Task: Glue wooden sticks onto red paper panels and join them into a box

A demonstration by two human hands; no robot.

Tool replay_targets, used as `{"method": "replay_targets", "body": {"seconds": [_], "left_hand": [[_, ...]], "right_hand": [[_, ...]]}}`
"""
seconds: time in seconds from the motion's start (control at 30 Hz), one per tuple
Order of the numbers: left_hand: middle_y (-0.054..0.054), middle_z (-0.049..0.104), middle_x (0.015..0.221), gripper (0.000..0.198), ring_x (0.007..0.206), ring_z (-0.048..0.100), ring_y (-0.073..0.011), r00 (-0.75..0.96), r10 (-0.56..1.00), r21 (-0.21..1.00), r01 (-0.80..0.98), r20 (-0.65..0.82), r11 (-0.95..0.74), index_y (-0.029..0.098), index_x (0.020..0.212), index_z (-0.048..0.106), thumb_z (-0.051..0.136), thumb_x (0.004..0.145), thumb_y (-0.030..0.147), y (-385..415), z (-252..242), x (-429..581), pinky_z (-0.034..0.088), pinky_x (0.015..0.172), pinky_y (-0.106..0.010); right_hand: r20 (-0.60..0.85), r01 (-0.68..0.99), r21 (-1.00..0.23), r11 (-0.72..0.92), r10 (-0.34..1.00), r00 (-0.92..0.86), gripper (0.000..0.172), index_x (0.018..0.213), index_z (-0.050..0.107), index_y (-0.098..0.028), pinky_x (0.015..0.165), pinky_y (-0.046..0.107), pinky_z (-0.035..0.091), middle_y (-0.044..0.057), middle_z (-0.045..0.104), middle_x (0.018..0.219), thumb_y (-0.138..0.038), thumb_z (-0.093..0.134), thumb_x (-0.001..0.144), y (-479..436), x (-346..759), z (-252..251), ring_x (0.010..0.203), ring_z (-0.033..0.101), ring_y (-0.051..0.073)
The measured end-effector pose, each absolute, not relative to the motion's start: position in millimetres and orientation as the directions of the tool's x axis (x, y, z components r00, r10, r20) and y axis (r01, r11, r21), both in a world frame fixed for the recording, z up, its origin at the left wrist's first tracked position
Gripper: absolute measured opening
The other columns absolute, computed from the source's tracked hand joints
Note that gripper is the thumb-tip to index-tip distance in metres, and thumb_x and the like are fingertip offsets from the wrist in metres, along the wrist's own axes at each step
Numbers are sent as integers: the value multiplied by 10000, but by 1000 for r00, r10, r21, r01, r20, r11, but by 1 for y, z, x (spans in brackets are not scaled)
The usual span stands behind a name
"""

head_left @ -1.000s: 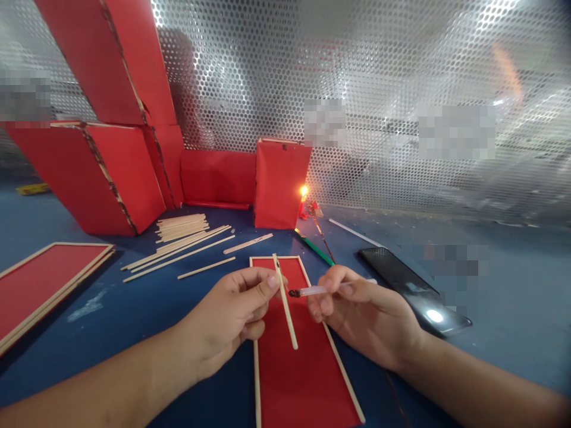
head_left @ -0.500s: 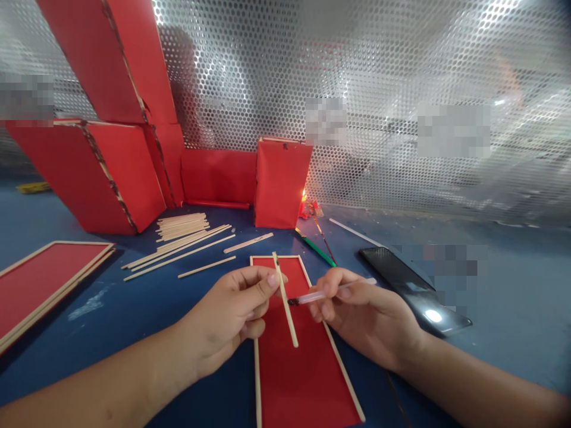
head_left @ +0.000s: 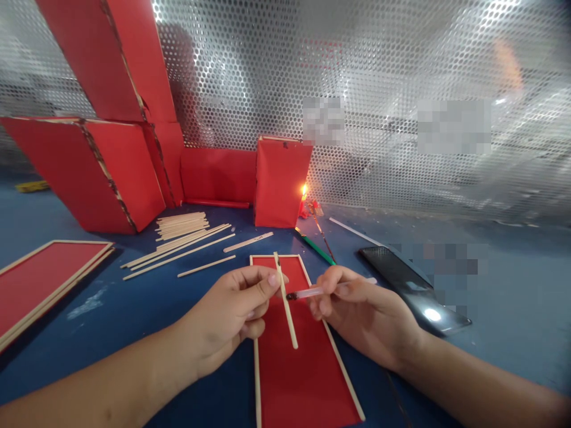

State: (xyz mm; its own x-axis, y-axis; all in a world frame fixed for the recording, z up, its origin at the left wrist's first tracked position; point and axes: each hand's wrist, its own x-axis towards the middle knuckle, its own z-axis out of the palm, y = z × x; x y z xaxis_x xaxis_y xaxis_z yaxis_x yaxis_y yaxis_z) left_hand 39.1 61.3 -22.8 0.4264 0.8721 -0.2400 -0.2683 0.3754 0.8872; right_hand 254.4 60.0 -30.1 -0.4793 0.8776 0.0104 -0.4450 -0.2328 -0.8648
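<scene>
My left hand point(head_left: 232, 312) pinches a thin wooden stick point(head_left: 285, 302) and holds it upright-tilted over a red paper panel point(head_left: 298, 362) framed with sticks. My right hand point(head_left: 361, 312) grips a pale glue stick point(head_left: 321, 290) with a blackened tip. That tip touches the wooden stick near its middle. Both hands hover just above the near end of the panel.
Loose wooden sticks point(head_left: 182, 238) lie on the blue table point(head_left: 134, 309). Red paper boxes point(head_left: 111, 166) stand at the back left, another point(head_left: 281, 181) beside a lit candle point(head_left: 304, 196). A black phone point(head_left: 414, 291) lies right, a second red panel point(head_left: 40, 279) far left, a green pencil point(head_left: 316, 248) behind.
The glue stick's dark tip has shifted slightly along the wooden stick. Both hands stay almost in the same place.
</scene>
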Motion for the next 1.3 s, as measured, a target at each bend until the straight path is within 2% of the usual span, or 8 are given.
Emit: {"method": "replay_targets", "body": {"seconds": [0.6, 0.83, 1.3], "left_hand": [[123, 285, 545, 378, 510, 101, -70, 439, 868, 886, -275, -230, 373, 181, 764, 590, 810, 805, 486, 59, -24, 38, 109, 459, -235], [135, 276, 514, 442, 491, 92, -65, 461, 863, 873, -311, -207, 375, 183, 743, 604, 888, 696, 518, 63, -27, 39, 92, 424, -228], [132, 300, 506, 424, 482, 91, -59, 448, 869, 852, -352, -210, 387, 178, 716, 630, 909, 678, 496, 63, -27, 40, 107, 399, -195]], "right_hand": [[-12, -463, -850, -251, 888, -460, 23, 788, 791, -229, 708, 216, 508, 0, 764, 716, -235, 779, 768, 59, 251, -26, 724, 687, 118], [-1, -470, -846, -252, 883, -470, 37, 815, 799, -230, 706, 198, 522, 1, 784, 765, -239, 789, 781, 59, 251, -27, 733, 701, 109], [28, -465, -853, -236, 870, -493, 64, 835, 798, -232, 729, 195, 531, -5, 784, 775, -229, 736, 817, 61, 252, -29, 761, 706, 106]]}}
